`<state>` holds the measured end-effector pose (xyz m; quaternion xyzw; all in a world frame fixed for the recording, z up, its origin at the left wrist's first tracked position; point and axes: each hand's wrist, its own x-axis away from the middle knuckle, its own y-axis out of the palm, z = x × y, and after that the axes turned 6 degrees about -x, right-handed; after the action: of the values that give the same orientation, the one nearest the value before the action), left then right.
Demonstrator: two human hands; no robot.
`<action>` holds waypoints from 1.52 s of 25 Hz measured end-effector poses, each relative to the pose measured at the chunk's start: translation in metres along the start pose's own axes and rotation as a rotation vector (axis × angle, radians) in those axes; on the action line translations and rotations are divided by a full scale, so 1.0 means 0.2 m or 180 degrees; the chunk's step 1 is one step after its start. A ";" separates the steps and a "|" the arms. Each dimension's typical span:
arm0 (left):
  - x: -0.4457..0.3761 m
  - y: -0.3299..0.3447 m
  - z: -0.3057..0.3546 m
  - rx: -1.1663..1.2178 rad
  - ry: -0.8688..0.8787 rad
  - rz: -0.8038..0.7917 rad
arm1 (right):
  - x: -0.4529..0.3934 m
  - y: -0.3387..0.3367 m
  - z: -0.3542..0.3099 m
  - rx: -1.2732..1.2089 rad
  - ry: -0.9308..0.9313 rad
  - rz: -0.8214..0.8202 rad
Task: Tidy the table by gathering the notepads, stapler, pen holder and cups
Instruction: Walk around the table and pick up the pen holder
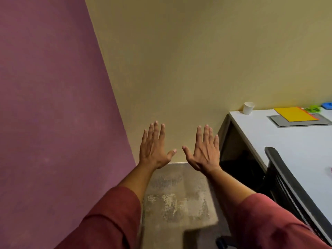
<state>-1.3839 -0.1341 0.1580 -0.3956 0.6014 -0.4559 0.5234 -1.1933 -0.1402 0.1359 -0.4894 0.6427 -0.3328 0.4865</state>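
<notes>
At the far left corner of the white tabletop (287, 141) stands 1 white paper cup (248, 108), upright and close to the wall. Along the far edge, further right, a yellow notepad (294, 114) lies on an orange sheet, both resting on a grey mat (301, 122). Just beyond them sit a green item (313, 109) and a blue item (327, 105), the blue one cut by the frame's right edge; neither can be identified. A black chair back (283, 177) presses against the tabletop's near edge.

Both hands are off to the left of the tabletop, raised over the floor and facing the corner of the walls. The left hand (154, 150) and right hand (204, 151) are spread wide, palms away, holding nothing.

No gathering looks begun yet. The next move calls for turning right toward the tabletop and reaching for the nearest piece, likely the cup.

Most of the tabletop lies outside the frame, so the stapler, pen holder and any other cups are not visible. A pinkish sliver at the right edge is too small to name.
</notes>
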 end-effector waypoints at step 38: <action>-2.26 0.84 2.49 0.0882 0.4349 -0.0378 | -1.12 -0.01 2.04 0.0888 0.4377 0.1107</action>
<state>-0.8282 0.2761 0.1006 0.0178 0.7095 -0.7029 0.0478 -0.7937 0.0924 0.0794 0.0068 0.8235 -0.5622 0.0760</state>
